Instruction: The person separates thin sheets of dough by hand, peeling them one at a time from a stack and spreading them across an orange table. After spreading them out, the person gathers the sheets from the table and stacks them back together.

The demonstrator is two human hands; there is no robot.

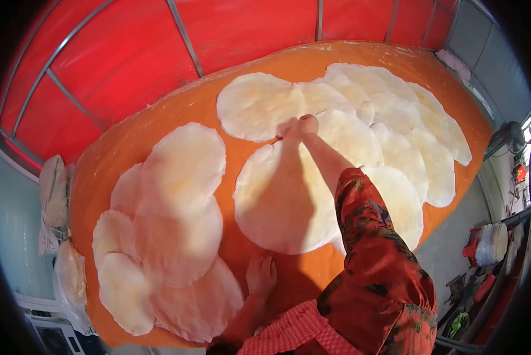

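While the left hand [261, 277] lies open near the table's [153, 121] near edge, the right hand [304, 126] meets a dough sheet's [277, 204] far rim, its fingers' closure unclear.

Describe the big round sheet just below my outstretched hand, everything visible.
The sheet is broad, thin and roughly round, with a slightly uneven edge. It is pale cream with faint yellowish areas and looks like rolled dough or flatbread. It lies spread flat on the orange surface, beside other pale sheets on its right. A dark shadow falls down its middle. The right hand is at its far edge; its grip is unclear. The left hand rests off its near edge.
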